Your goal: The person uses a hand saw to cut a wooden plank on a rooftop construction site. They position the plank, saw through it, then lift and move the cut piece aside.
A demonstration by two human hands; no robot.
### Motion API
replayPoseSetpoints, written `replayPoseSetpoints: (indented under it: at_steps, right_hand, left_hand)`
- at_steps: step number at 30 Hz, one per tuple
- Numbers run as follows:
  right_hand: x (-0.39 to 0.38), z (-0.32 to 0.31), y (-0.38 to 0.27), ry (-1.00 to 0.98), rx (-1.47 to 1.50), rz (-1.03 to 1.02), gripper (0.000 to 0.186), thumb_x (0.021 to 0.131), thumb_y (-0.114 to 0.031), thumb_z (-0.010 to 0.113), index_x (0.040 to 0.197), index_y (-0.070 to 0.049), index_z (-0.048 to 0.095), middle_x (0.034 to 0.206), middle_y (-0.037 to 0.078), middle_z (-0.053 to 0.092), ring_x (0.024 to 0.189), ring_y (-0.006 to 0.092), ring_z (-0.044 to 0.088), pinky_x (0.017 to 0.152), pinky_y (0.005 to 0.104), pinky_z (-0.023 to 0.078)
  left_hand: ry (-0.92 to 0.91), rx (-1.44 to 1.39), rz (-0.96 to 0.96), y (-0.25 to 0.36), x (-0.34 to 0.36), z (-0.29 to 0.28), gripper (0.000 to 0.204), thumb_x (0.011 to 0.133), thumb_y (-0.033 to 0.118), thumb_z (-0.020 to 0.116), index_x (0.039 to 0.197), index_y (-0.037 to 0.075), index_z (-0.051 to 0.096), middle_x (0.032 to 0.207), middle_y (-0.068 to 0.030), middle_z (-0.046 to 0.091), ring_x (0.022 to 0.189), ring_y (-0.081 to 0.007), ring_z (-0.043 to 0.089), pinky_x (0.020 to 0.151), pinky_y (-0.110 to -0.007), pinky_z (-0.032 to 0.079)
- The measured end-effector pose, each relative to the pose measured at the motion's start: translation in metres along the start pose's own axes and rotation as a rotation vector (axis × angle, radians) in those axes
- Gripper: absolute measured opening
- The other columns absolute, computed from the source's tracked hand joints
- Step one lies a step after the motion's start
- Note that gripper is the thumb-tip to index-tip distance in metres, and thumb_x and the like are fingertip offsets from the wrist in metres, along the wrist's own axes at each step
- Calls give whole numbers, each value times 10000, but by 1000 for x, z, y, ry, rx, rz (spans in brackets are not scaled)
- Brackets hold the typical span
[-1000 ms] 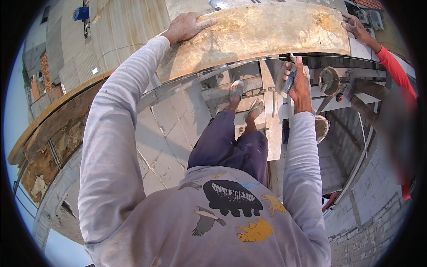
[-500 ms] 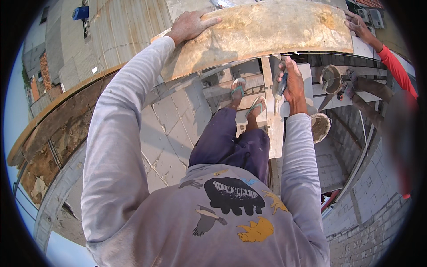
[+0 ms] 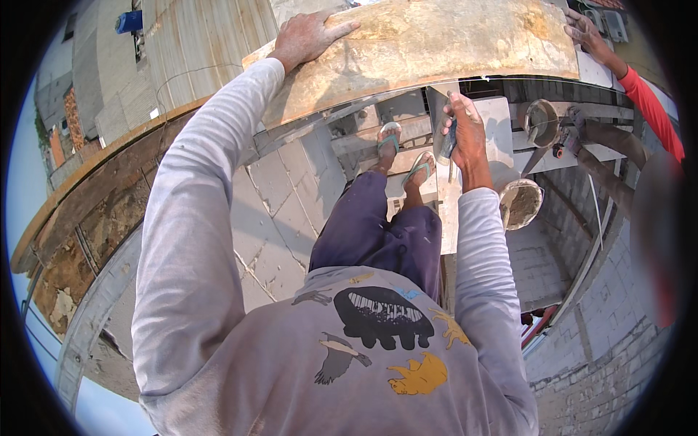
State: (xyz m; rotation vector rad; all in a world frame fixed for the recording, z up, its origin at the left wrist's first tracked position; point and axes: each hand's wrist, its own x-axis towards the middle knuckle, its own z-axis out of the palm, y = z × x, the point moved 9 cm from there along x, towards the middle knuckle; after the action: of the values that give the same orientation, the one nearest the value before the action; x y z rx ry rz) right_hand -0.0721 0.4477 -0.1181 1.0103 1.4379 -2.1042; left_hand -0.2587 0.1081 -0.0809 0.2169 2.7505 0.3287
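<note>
My left hand grips the upper left edge of a long, stained wooden board, fingers over the far side and thumb along its face. Just below the board's lower edge, my right hand is closed around a hand tool with a dark blue handle. A thin shaft points down from the handle; its exact kind I cannot make out. A thin string runs along the board's lower edge. At the board's right end, a co-worker's hand in a red sleeve touches the edge.
My sandalled feet stand on planks above a lower level. Two mortar buckets are to the right, close to the co-worker's legs. A pale block wall lies left of my legs, and corrugated roofing lies beyond the board.
My right hand has shifted slightly left with the tool, and the tool's tilt has changed. The board's lower edge sits slightly higher in view. My left hand keeps its hold.
</note>
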Motion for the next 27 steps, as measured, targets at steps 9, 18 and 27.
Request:
replayPoseSetpoints:
  at_steps: [9, 18, 27]
  right_hand:
    - [-11, 68, 3, 77, -131, 51, 363, 950, -389, 849, 1047, -67, 712, 839, 4, 659, 629, 55, 538, 518, 222, 448]
    - [-21, 75, -3, 128, -117, 68, 272, 1003, -320, 785, 969, -77, 668, 832, 2, 673, 629, 67, 541, 523, 246, 453]
    - [-37, 75, -9, 77, -116, 19, 299, 1026, -331, 739, 1067, -37, 700, 864, 35, 668, 645, 91, 540, 533, 272, 453]
  left_hand:
    - [-27, -32, 8, 9, -4, -8, 842, 959, 802, 529, 1309, 65, 738, 1077, -200, 787, 1043, -369, 754, 938, -496, 566]
    - [-35, -14, 19, 7, -2, -8, 889, 913, 894, 481, 1399, 190, 724, 1110, -193, 800, 1050, -379, 767, 988, -536, 563]
    - [-10, -51, 50, 4, 0, -1, 916, 922, 886, 486, 1398, 137, 715, 1131, -198, 796, 1066, -379, 764, 993, -536, 564]
